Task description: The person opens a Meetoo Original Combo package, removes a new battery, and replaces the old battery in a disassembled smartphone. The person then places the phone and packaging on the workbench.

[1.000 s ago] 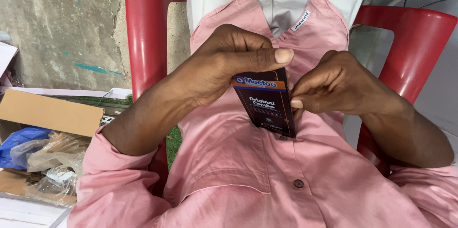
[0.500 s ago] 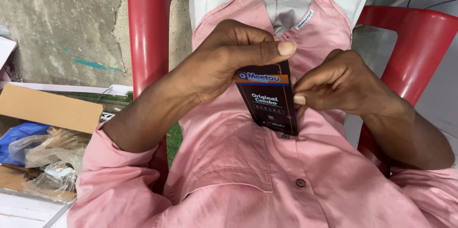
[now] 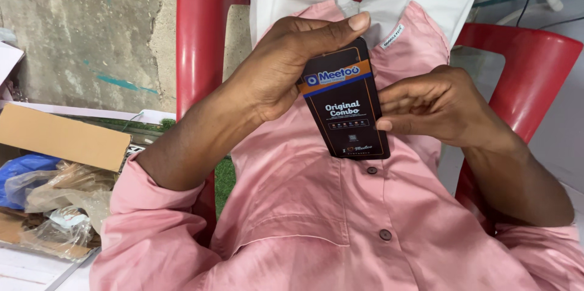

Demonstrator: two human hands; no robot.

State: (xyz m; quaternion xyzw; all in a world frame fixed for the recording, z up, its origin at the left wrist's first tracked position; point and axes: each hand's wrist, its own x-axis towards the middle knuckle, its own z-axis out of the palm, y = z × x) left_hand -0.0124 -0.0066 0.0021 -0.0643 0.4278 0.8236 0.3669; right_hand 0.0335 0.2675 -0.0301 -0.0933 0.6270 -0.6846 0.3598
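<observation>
Two hands meet on one slim black packet (image 3: 345, 105) with an orange band, held upright in front of your chest over the pink shirt (image 3: 316, 218). Your left hand (image 3: 286, 69) wraps its upper left side, fingers curled shut around the edge and the thumb laid flat across the top. Your right hand (image 3: 432, 105) closes loosely against the packet's right edge, fingertips (image 3: 384, 125) pressing its side about halfway down. The packet's lower end sits just above a shirt button (image 3: 371, 170). Behind you stands a red plastic chair (image 3: 198, 35). To your left, an open cardboard box (image 3: 61, 136) lies beside crumpled clear plastic bags (image 3: 58, 199) and something blue (image 3: 24, 166).
</observation>
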